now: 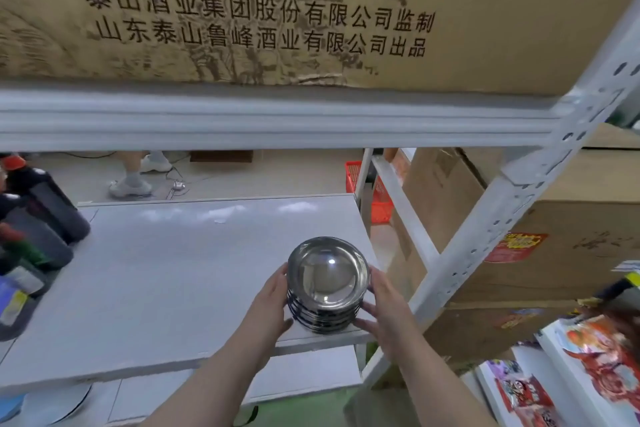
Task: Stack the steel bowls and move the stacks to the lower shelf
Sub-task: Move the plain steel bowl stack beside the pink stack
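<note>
Both my hands clamp the bowl stack (327, 291) from the sides: left hand (273, 302) on its left wall, right hand (384, 305) on its right, fingers curled, grip closed on steel. Stack sits at the shelf (173, 270) front right corner, near the edge. Risks: slick nested bowls shift or tilt if I squeeze unevenly; stack tips off the corner; rim clips the post (485, 218) on the way down.

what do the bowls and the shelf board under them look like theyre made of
Stack of bowls: polished metal, apparently steel; the top bowl's inside mirrors a ceiling light and the rims glint.
Shelf board: smooth pale grey, faintly glossy with soft reflections; laminate or painted metal, I cannot tell which.
</note>
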